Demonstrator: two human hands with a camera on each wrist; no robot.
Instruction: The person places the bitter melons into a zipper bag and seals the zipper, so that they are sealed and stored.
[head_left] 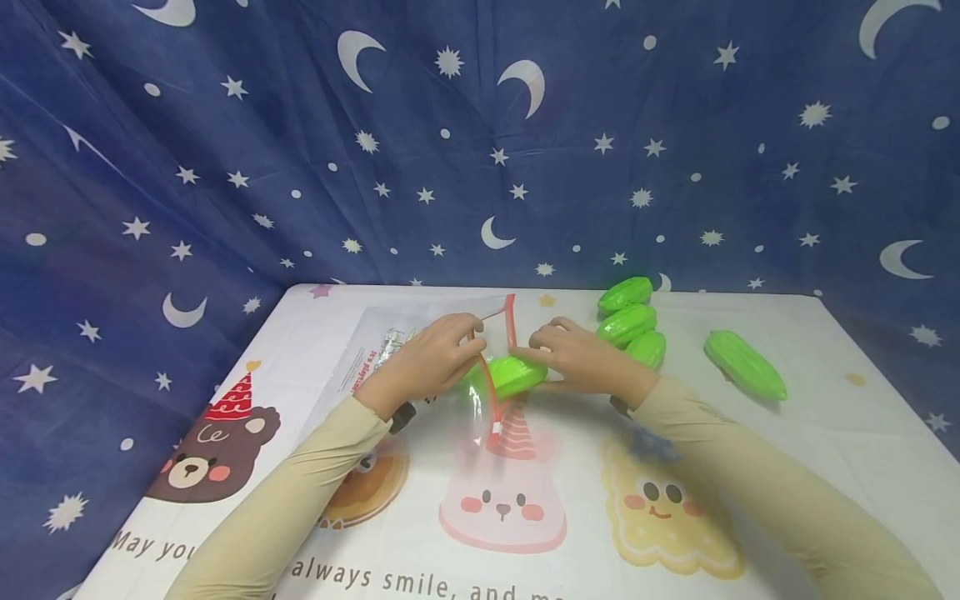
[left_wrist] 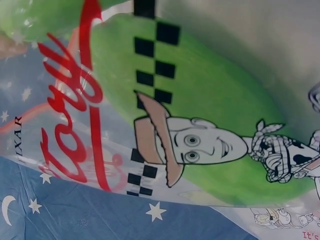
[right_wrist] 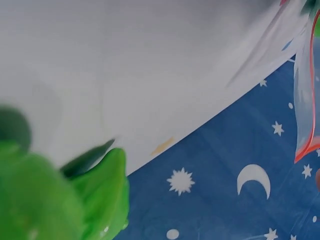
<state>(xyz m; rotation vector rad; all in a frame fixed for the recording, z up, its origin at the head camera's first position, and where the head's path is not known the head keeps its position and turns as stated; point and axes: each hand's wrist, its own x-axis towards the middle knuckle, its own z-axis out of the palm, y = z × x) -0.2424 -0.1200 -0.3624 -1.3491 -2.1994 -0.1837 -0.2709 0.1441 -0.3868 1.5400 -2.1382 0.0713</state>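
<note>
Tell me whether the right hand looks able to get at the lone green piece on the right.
Probably yes, once it lets go: the right hand seems to hold another green piece at the clear bag, while nothing covers the lone green piece.

A blue curtain [head_left: 412, 125] is patterned with moons [head_left: 347, 57] and stars [head_left: 448, 62] — below, a white tablecloth [head_left: 825, 467] is printed with a brown bear [head_left: 225, 450] and lettering [head_left: 330, 572].

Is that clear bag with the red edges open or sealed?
Open: the bag has its red edges spread apart in the head view, with a green item between them at the mouth.
</note>
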